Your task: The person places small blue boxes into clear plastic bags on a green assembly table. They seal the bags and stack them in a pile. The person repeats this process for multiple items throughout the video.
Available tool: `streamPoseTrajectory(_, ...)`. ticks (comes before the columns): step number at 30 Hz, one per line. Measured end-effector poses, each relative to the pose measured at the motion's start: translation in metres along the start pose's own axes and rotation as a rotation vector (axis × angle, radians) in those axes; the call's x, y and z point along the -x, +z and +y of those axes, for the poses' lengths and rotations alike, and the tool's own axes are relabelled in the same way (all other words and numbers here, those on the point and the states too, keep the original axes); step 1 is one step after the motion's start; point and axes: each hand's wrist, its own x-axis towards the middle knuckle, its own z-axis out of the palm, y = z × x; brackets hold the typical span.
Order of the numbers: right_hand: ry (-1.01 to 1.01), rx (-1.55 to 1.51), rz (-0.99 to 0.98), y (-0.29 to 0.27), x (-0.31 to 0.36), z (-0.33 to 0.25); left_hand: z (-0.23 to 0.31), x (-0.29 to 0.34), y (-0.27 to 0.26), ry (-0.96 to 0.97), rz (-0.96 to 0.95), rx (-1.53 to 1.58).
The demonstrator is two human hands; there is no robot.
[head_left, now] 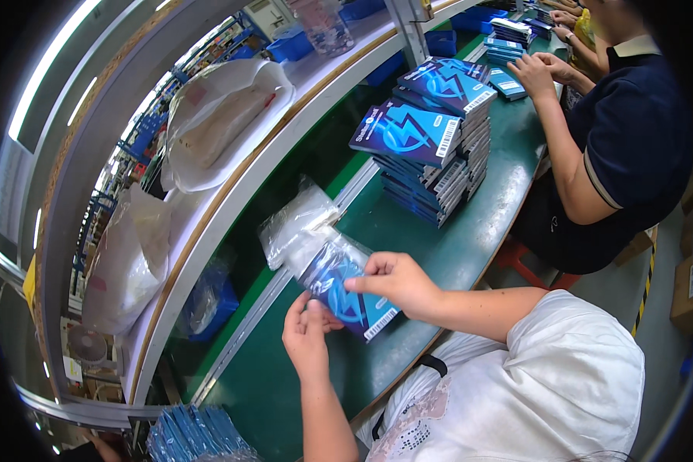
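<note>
pinching blue box (339,286), left fingers (314,314) at edge, right fingers (369,285); bare bench (389,230) toward stack (433,165)

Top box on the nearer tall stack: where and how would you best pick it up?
I'd pinch the box at the middle of its near edge, coming from the person's side. It lies flat face up, offering a thin edge, and that side looks open, while the other stack crowds its far side.

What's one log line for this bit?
left hand: holds blue box | right hand: thumb on same box | beside: clear plastic bags | farther: stacked blue boxes
</note>
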Motion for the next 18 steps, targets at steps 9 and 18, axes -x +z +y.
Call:
streamPoseTrajectory(9,-0.237,0.774,-0.383,-0.012,0.008,-0.017,0.004,0.001,0.015,-0.189,0.075,0.677)
streamPoseTrajectory(18,-0.938,0.684,-0.08,0.004,0.023,-0.052,0.031,0.043,0.037,-0.176,-0.442,0.352)
